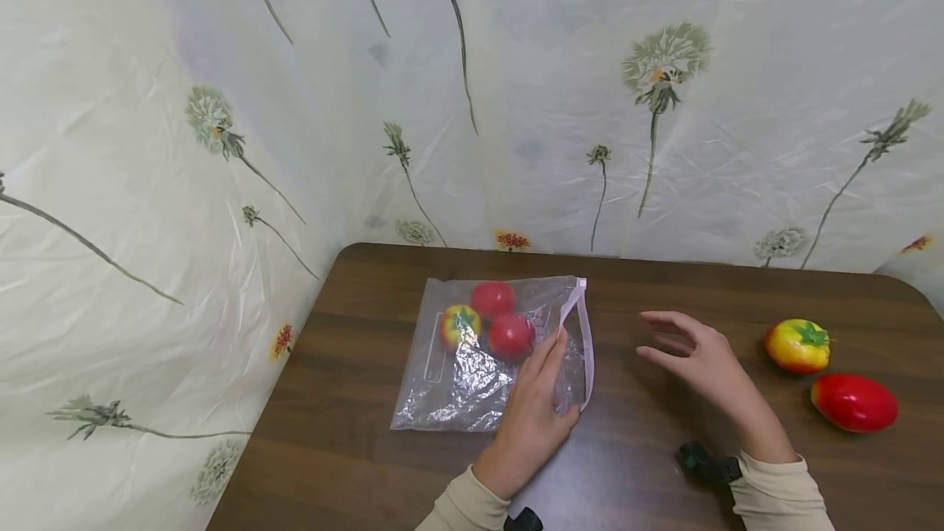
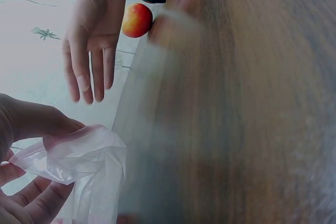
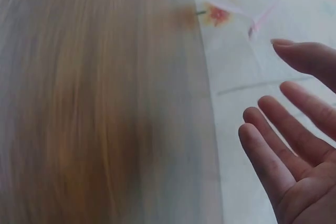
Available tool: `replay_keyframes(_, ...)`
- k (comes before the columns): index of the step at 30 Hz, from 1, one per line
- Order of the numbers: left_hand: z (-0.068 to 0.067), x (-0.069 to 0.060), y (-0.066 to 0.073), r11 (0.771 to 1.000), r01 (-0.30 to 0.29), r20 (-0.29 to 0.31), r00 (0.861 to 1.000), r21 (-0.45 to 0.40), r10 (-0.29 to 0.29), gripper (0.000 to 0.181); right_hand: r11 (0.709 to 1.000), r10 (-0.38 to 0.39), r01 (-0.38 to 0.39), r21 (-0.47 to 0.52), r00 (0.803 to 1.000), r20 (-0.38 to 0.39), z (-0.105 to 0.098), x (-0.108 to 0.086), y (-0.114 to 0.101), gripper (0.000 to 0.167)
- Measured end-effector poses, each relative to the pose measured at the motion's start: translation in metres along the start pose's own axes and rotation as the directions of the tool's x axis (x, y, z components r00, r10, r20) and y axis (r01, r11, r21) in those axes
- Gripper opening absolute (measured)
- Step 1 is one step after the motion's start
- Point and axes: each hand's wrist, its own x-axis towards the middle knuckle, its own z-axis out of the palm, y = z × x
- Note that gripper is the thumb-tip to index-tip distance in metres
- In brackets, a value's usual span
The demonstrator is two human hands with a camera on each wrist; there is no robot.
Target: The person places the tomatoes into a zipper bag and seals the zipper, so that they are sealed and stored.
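Observation:
A clear plastic zip bag (image 1: 435, 383) lies flat on the wooden table, its pink-edged mouth (image 1: 590, 351) gaping towards the right. Inside it are two red toy fruits (image 1: 510, 336) and a yellow-red fruit (image 1: 460, 326) with a green leafy top. My left hand (image 1: 534, 416) holds the bag near its mouth; in the left wrist view, thumb and fingers have the plastic film (image 2: 79, 158) between them. To the right of the bag, my right hand (image 1: 701, 359) hovers with fingers extended and nothing in it. The right wrist view shows its spread fingers (image 3: 283, 145) and bare palm.
Right of my right hand sit a yellow-red toy fruit (image 1: 796, 347) with green leaves and a shiny red oval fruit (image 1: 855, 402). The dark wooden table (image 1: 332, 334) meets a flower-printed curtain (image 1: 531, 105) at its back and left sides.

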Motion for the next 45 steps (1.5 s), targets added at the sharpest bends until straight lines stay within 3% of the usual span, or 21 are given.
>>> replay_keyframes(11, 0.001, 0.000, 0.000, 1.000, 0.003, 0.004, 1.000, -0.017, -0.003, 0.108, 0.980, 0.066, -0.077, -0.186, 0.996, -0.066, -0.039, -0.016, 0.014, 0.061)
replay_keyframes(18, 0.002, -0.001, 0.000, 1.000, 0.005, 0.002, 1.000, -0.016, -0.005, 0.108, 0.955, 0.049, -0.086, -0.282, 0.989, -0.138, -0.055, -0.025, 0.021, 0.066)
replay_keyframes(26, 0.002, -0.001, 0.001, 1.000, -0.006, -0.006, 1.000, 0.003, 0.006, 0.105, 0.938, 0.029, -0.111, -0.327, 0.969, -0.245, -0.072, -0.037, 0.029, 0.066)
replay_keyframes(33, 0.002, -0.001, 0.001, 1.000, -0.002, -0.002, 1.000, 0.004, 0.002, 0.107, 0.912, 0.027, -0.163, -0.378, 0.940, -0.341, -0.087, -0.040, 0.029, 0.066)
replay_keyframes(40, 0.001, 0.000, 0.001, 1.000, 0.009, -0.004, 1.000, 0.007, -0.009, 0.109, 0.897, 0.017, -0.179, -0.404, 0.928, -0.372, -0.091, -0.039, 0.035, 0.066)
replay_keyframes(45, 0.000, 0.000, 0.000, 1.000, 0.022, 0.002, 1.000, 0.001, -0.022, 0.109, 0.885, 0.059, -0.228, -0.406, 0.920, -0.388, -0.095, -0.042, 0.038, 0.066)
